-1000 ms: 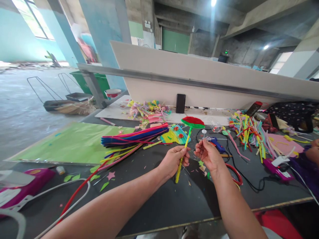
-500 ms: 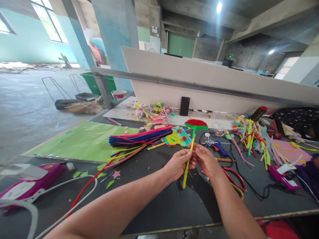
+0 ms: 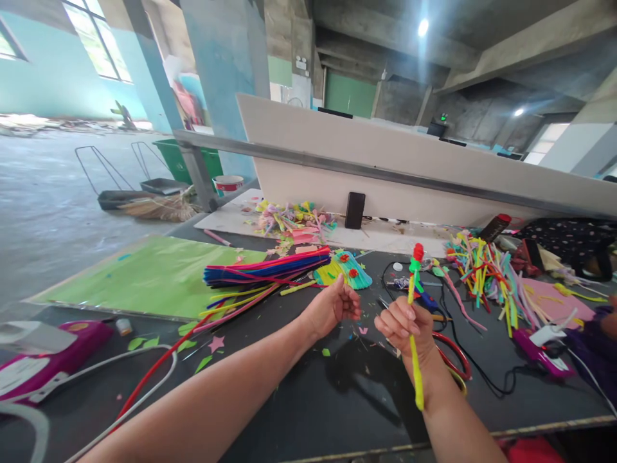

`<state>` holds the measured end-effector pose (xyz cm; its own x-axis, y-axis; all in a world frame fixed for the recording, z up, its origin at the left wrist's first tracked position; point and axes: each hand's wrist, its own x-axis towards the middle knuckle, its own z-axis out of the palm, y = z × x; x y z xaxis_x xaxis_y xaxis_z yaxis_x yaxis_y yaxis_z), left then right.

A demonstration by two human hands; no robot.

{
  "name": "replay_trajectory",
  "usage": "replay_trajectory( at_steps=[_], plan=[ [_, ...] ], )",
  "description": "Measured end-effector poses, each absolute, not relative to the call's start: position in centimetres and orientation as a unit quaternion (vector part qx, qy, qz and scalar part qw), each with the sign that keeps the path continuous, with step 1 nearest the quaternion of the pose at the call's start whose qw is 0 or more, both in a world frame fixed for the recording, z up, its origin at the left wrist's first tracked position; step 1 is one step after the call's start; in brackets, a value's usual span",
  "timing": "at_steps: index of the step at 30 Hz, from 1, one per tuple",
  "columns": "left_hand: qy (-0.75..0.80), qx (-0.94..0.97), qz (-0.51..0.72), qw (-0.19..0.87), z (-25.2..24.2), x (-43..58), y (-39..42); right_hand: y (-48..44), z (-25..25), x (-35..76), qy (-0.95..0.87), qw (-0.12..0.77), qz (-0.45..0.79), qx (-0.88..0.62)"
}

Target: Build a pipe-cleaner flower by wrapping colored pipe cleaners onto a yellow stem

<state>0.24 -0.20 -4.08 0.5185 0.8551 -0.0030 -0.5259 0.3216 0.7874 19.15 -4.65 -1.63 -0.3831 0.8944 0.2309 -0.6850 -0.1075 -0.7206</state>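
Observation:
My right hand (image 3: 405, 325) is closed round the yellow stem of a pipe-cleaner craft piece (image 3: 416, 379). Its red and green top stands upright above the fist and now shows edge-on, so it looks narrow. To the left, my left hand (image 3: 333, 308) holds nothing; its fingers are loosely curled, with the thumb apart. Just beyond that hand lies a flat blue and yellow pipe-cleaner piece (image 3: 357, 270) with red dots. A bundle of blue, red and pink pipe cleaners (image 3: 260, 269) lies beside it. Behind my right hand is a blue glue gun (image 3: 427, 301), partly hidden.
Red-handled scissors (image 3: 456, 354) lie right of my right wrist. A black phone (image 3: 355, 211) leans against the white partition. Piles of pipe-cleaner scraps (image 3: 486, 276) lie at right and back. Purple power strips (image 3: 542, 352) with cables sit on both sides. A green sheet (image 3: 144, 276) covers the left.
My left hand has let go of the stem and moved slightly left. My right hand has taken it in a fist, moved right and turned the red and green top edge-on.

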Motion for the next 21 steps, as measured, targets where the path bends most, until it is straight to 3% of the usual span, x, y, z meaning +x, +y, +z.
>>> replay_trajectory(
  at_steps=[5,11,21],
  plan=[
    [0.209,0.379,0.441,0.786,-4.3,0.7,-0.6,-4.5,-1.8,18.1,-0.401,0.527,0.729,-0.173],
    [0.184,0.333,0.538,0.752,-3.9,0.1,-0.1,-2.9,-2.8,17.4,-0.409,0.543,0.631,-0.373],
    [0.227,0.282,0.507,0.782,-5.3,0.6,0.3,-3.2,-4.4,16.0,-0.537,0.450,0.493,-0.516]
  ],
)
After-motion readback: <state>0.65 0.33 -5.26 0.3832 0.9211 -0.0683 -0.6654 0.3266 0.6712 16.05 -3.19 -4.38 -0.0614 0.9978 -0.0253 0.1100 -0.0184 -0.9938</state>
